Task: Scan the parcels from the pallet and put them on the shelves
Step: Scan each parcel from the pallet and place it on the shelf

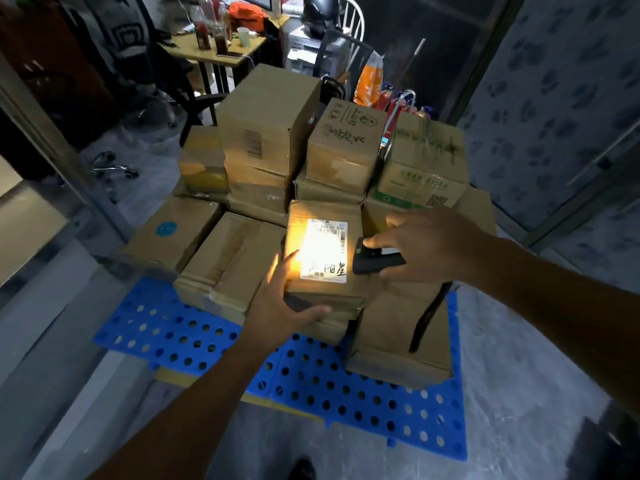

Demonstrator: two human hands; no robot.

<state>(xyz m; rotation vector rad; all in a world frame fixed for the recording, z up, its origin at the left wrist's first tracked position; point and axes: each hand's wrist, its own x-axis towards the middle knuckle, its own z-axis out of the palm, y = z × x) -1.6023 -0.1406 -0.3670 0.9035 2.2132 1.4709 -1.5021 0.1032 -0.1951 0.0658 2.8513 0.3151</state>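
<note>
Closest in is the blue pallet [311, 372], the plastic kind full of round holes, with a bit of yellowish sheet poking out under its front edge. Both forearms come in from the bottom of the shot. The left hand [280, 299] grips the near left corner of a small brown parcel [329, 209], thumb hooked along the front edge and fingers laid up the side. That parcel sits on top of another box at the front of the pile on the pallet. The right hand [426, 247] pinches a black scanner [377, 261] just beside the parcel's right edge, forefinger on top. A black strap [427, 317] hangs down from under that hand over the carton [391, 348] below. The white label [323, 251] is lit so hard that most of the print is blown out; only a barcode and some big handwritten characters come through. Behind it more cartons [263, 133] stack up higher. Way at the back there's a desk [221, 50] with bottles and a cup, all dim and blurry, cut off at the top.
</note>
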